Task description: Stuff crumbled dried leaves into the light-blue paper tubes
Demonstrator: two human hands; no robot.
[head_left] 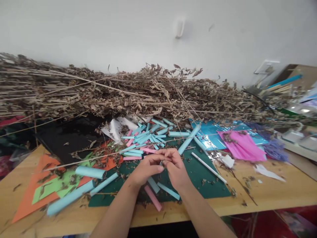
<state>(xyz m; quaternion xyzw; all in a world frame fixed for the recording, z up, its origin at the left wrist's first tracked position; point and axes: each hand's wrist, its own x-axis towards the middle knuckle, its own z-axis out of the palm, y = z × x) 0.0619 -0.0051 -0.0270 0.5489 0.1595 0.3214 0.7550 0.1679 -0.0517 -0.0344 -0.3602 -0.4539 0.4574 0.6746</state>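
Hands: left hand (146, 169) and right hand (175, 167) pinched together on a small, blurred item (162, 162) above the green mat (210, 185).
Rolled: many paper tubes (146, 137) lie finished.
Unrolled: paper sheets (223, 137) remain.
Rear: dried branches (138, 91).

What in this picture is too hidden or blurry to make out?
- Small item pinched between the left hand and right hand: head view, fingers cover most of it, too small to name.
- Far edge of the table: buried under the dried branches.
- Things at the right edge: blurred and cut off by the frame.
- Long blue paper roll: smeared by motion blur.
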